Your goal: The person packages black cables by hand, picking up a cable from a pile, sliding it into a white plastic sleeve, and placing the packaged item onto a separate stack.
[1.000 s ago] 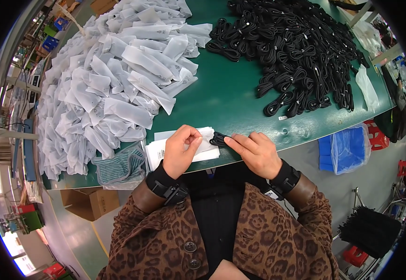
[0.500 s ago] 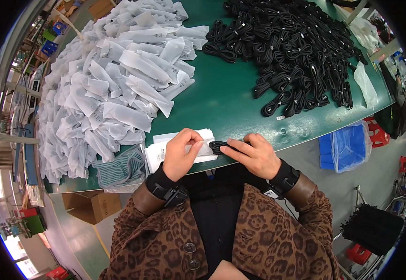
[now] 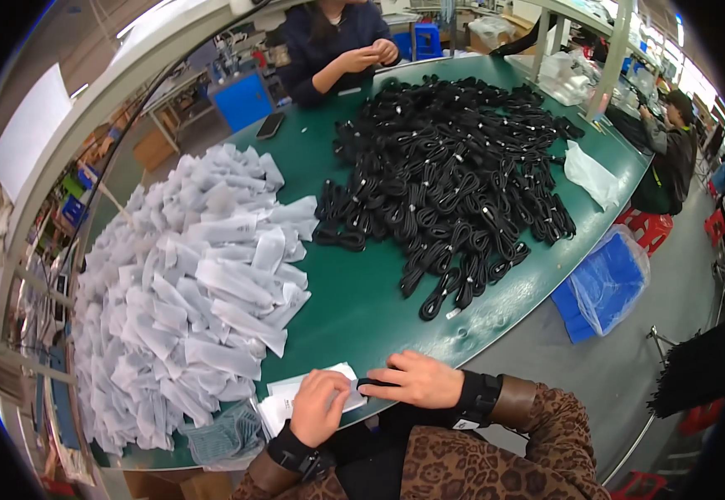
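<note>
Over the bag stack (image 3: 277, 407), the left hand (image 3: 319, 410) pinches one bag (image 3: 354, 396) (probably steadying its mouth); at the stack's right edge, the right hand (image 3: 422, 381) has fingers clamped on a black cable (image 3: 367, 385).

Smooth-topped bench (image 3: 325, 312): deep green. Heaped elongated plastic sleeves (image 3: 187, 308): translucent greyish white. Looped, bundled cables (image 3: 446, 196): black. Crumpled fabric cloth (image 3: 225, 435): grey-teal. Wearer's long-sleeved jacket (image 3: 487, 462): brown, darker leopard spots. Broad wrist strap (image 3: 483, 398): black. Rectangular plastic bin (image 3: 608, 296): blue. Plastic stool (image 3: 651, 228): red.
</note>
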### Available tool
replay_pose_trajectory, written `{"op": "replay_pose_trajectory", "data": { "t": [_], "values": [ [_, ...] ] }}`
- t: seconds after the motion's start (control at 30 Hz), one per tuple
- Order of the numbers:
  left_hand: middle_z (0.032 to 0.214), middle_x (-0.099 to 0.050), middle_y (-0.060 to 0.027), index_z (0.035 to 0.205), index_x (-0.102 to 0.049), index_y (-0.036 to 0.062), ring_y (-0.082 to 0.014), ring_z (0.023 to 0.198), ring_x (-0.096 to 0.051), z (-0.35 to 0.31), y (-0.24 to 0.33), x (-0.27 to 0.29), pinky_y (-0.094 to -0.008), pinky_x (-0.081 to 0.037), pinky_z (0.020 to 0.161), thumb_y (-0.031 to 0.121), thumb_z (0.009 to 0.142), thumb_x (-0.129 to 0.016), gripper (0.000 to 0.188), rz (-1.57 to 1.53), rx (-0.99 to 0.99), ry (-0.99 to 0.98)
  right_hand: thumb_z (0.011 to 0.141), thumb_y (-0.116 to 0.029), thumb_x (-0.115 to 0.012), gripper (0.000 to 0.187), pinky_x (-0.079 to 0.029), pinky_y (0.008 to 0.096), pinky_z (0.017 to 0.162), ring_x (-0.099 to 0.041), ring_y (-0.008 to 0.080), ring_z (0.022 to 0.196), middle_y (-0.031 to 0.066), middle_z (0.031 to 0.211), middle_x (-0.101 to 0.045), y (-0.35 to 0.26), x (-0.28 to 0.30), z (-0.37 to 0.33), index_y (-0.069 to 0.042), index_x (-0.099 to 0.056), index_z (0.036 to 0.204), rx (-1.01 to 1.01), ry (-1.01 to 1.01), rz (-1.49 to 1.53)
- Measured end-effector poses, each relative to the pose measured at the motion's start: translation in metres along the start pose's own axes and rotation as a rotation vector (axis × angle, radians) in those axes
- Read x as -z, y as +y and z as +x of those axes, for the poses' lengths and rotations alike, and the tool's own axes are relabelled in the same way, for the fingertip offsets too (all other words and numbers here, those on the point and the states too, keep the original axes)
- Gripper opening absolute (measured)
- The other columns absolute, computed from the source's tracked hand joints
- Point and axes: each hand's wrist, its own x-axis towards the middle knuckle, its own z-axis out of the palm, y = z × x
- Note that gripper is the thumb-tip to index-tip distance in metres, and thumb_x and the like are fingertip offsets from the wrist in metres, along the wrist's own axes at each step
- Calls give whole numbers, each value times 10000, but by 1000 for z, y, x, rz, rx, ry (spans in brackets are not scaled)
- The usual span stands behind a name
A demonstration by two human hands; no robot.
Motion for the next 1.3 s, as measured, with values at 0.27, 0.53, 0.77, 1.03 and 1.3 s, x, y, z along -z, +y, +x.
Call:
{"op": "replay_pose_trajectory", "data": {
  "t": [0.27,0.53,0.77,1.03,1.3],
  "values": [
    [989,-676,-126,857,-590,18,-329,920,-622,16,7,6,-390,-492,819,-24,785,-681,123,78,-63,-26,883,-93,-673,328,-528,370,729,-617,281,920,93,1112,-581,-7,-6,11,-68,-613,1204,-597,-59,639],
    [1008,-676,-128,886,-581,25,-295,960,-631,30,16,22,-372,-489,868,-4,827,-671,111,-138,138,3,872,-61,-667,228,-511,399,750,-593,308,944,103,1011,-545,8,18,31,-74,-593,1087,-132,219,578],
    [1039,-656,-124,878,-591,12,-219,939,-619,40,21,20,-328,-484,861,26,854,-658,73,-207,137,-56,857,-45,-697,153,-513,357,781,-592,287,949,114,1065,-529,13,26,38,-64,-614,984,-240,163,569],
    [1088,-641,-127,911,-583,14,-206,995,-611,39,10,30,-323,-478,896,35,896,-638,60,-464,276,-75,817,-7,-738,175,-504,339,819,-586,259,970,98,1087,-521,11,39,47,-55,-621,938,-128,213,894],
    [1203,-586,-110,968,-570,4,-170,1057,-571,47,-3,33,-311,-455,944,75,965,-593,75,-764,330,-166,823,-35,-770,225,-518,326,855,-602,255,1038,116,1212,-544,24,36,59,-40,-672,1026,-63,167,759]
  ]
}}
